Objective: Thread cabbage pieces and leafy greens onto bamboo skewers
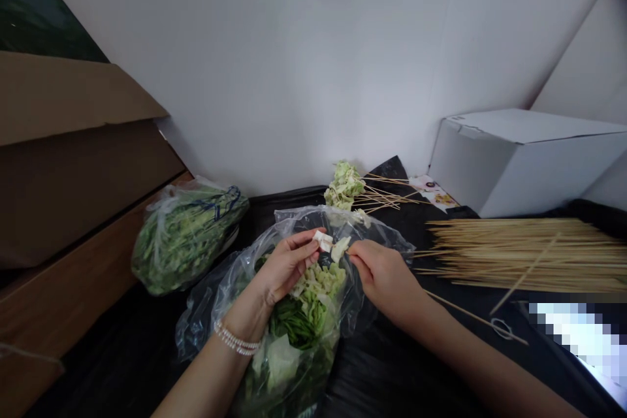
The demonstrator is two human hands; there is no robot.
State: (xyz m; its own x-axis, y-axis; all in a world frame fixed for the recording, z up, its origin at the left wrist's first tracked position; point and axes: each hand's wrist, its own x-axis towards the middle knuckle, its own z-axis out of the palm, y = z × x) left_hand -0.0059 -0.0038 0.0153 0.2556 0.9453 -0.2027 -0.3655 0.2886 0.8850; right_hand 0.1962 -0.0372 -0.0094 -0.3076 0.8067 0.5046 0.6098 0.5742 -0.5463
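Observation:
Between thumb and fingers of my left hand (289,268) is a white cabbage piece (323,240). Facing it, my right hand (385,277) is closed on a thin wooden skewer, mostly hidden by the fingers. A pale cabbage leaf piece (339,249) sits at the skewer's tip, close to the white piece. Both hands are above an open clear plastic bag (230,297). Chopped cabbage (323,287) and dark green leaves (296,320) lie inside it.
Cabbage skewers (345,186) lie behind the bag. Many bare skewers (519,251) are spread at right, below a white box (519,157). A tied bag of greens (189,238) stands left, beside a cardboard box (73,189). Black plastic (362,366) covers the surface.

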